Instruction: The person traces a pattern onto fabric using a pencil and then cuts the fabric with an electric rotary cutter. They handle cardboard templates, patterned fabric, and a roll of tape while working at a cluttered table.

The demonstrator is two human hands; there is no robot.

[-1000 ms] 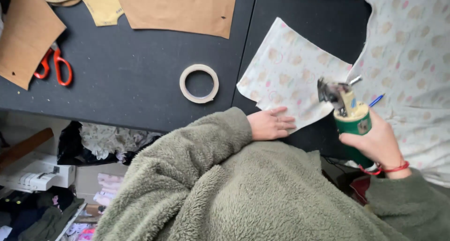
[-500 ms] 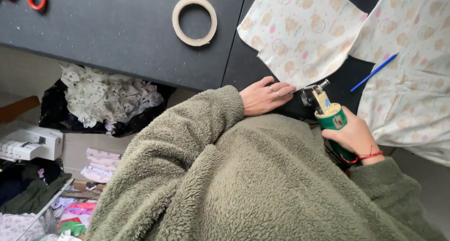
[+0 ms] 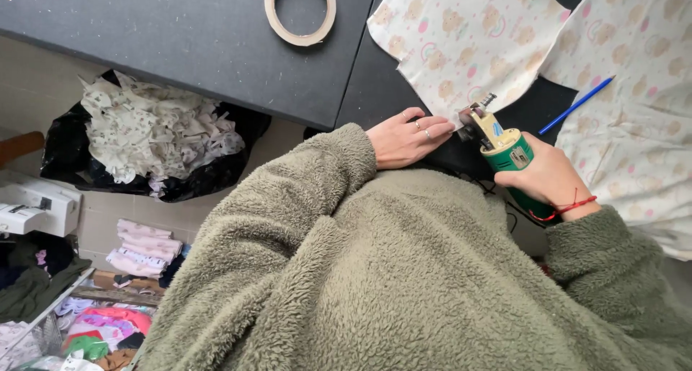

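I stand at a big dark table (image 3: 180,32) and look down over my fuzzy green sleeves. A ring of tape (image 3: 300,12) lies flat on the table near the top. Down on the pale tile floor, under the table edge, a black bag (image 3: 155,144) is full of white cloth scraps. A white sewing machine (image 3: 32,206) sits at the far left, and a small stack of folded pink cloths (image 3: 143,247) lies on the floor near it. On the table to the right there is a blue pen (image 3: 575,106) between two pieces of cloth. The cloth piece (image 3: 465,43) I work on is cream with little bears and pink spots, and it lies flat, with its low corner pointing at my hands. My left hand (image 3: 405,137) lies flat and open by that corner, fingers stretched out, with rings on two of them. My right hand (image 3: 544,175) is closed tight around a green electric cutter (image 3: 504,149). The cutter has a yellow top and a metal tip, and the tip is right at the corner of the cloth. A red string is tied on my right wrist.
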